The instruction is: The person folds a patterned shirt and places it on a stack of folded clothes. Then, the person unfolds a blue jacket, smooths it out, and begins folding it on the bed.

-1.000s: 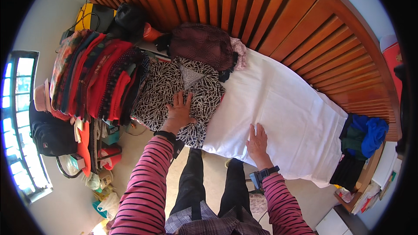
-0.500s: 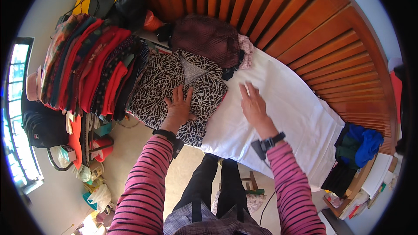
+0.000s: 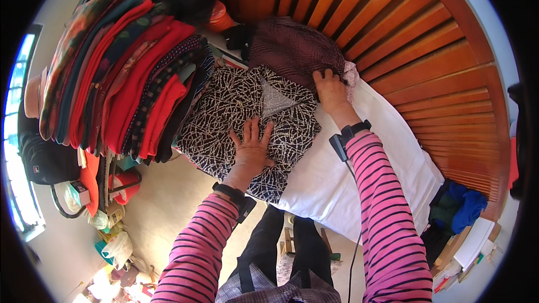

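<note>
A black-and-white patterned garment [image 3: 216,109] lies folded and flattened on a white sheet, a grey patch showing near its upper edge. My left hand [image 3: 251,148] rests flat on it, fingers spread. Beyond it, a dark maroon textured garment [image 3: 295,47] sits in a loose heap against the wooden slats. At its right lower edge is my right hand [image 3: 332,94], fingers bent down and closed on the cloth; the fingertips are partly hidden. A pale pink cloth [image 3: 351,76] peeks out beside that heap.
A tall stack of folded clothes [image 3: 120,73], mostly red and dark, stands at the left. The white sheet [image 3: 376,134] stretches right toward the wooden slatted headboard [image 3: 449,84]. Blue and dark cloths [image 3: 469,205] lie at the far right. A cable [image 3: 352,247] hangs from my right wrist strap.
My right hand has moved from above the white sheet forward to the maroon garment, and its fingers have closed there. My left hand stays flat on the patterned garment. The view has shifted.
</note>
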### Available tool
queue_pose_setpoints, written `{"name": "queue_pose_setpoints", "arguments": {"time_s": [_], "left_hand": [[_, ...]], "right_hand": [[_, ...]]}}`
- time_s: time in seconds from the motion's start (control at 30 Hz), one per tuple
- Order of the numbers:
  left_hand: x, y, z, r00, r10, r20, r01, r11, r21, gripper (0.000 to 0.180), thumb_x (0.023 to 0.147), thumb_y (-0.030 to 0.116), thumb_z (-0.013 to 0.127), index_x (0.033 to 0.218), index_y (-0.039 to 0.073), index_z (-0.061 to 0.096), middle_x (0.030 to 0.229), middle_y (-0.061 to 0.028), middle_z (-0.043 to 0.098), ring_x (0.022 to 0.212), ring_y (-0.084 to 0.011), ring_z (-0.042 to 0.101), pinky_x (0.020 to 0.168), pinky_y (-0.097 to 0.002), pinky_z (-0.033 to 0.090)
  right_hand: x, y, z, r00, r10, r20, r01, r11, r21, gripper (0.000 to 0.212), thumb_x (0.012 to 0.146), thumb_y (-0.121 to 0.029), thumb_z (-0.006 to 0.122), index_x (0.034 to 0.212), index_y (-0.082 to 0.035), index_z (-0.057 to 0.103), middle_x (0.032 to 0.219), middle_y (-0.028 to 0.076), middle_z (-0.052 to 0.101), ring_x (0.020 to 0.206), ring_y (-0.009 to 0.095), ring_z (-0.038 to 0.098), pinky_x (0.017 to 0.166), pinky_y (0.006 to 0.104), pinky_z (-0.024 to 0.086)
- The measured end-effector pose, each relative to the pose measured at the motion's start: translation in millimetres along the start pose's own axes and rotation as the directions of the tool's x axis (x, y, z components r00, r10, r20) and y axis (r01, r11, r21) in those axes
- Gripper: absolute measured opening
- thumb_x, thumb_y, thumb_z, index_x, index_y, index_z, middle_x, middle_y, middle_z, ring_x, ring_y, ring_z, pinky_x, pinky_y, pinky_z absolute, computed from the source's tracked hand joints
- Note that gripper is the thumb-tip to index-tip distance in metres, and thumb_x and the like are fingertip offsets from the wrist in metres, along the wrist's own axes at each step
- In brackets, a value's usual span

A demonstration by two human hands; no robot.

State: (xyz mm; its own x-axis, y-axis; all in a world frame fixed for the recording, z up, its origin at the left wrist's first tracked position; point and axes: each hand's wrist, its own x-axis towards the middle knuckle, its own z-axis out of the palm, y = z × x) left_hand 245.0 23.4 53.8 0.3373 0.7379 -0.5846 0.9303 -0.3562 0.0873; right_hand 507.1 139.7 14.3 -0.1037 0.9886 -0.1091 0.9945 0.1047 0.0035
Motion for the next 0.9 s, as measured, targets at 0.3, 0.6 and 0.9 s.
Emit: {"name": "queue_pose_setpoints", "arguments": {"time_s": [0.3, 0.6, 0.9], "left_hand": [[-0.5, 2.0, -0.5, 1.0, -0.028, -0.003, 0.028, 0.999, -0.015, 0.129, 0.064, 0.058, 0.083, 0.16, 0.024, 0.004, 0.163, -0.0184, 0.006, 0.15, -0.0384, 0.007, 0.106, -0.0777, 0.017], [1.2, 8.7, 1.4, 0.997, -0.076, 0.0, 0.076, 0.997, 0.034, 0.129, 0.063, 0.056, 0.085, 0.16, 0.026, 0.005, 0.164, -0.0165, 0.006, 0.151, -0.037, 0.007, 0.107, -0.0765, 0.017], [5.0, 11.4, 14.4, 0.993, -0.104, -0.058, 0.108, 0.991, 0.081, 0.132, 0.06, 0.052, 0.088, 0.16, 0.027, 0.006, 0.163, -0.0166, 0.008, 0.151, -0.0366, 0.008, 0.106, -0.0769, 0.021]], "right_hand": [[-8.1, 87.5, -61.9, 0.694, 0.719, -0.035, -0.15, 0.193, 0.97, 0.021, 0.084, -0.01, 0.066, 0.101, -0.004, 0.058, 0.089, 0.011, 0.06, 0.072, 0.022, 0.06, 0.056, 0.0399, 0.057], [-61.7, 129.8, -7.1, 0.875, 0.484, 0.016, -0.365, 0.639, 0.677, 0.035, 0.088, -0.013, 0.064, 0.119, 0.002, 0.054, 0.113, 0.024, 0.06, 0.096, 0.039, 0.064, 0.082, 0.0442, 0.056], [-231.6, 104.9, 43.5, 0.964, 0.266, -0.006, -0.226, 0.832, 0.507, 0.071, 0.076, -0.012, 0.077, 0.136, 0.002, 0.041, 0.133, 0.024, 0.047, 0.125, 0.043, 0.044, 0.105, 0.0473, 0.04]]}}
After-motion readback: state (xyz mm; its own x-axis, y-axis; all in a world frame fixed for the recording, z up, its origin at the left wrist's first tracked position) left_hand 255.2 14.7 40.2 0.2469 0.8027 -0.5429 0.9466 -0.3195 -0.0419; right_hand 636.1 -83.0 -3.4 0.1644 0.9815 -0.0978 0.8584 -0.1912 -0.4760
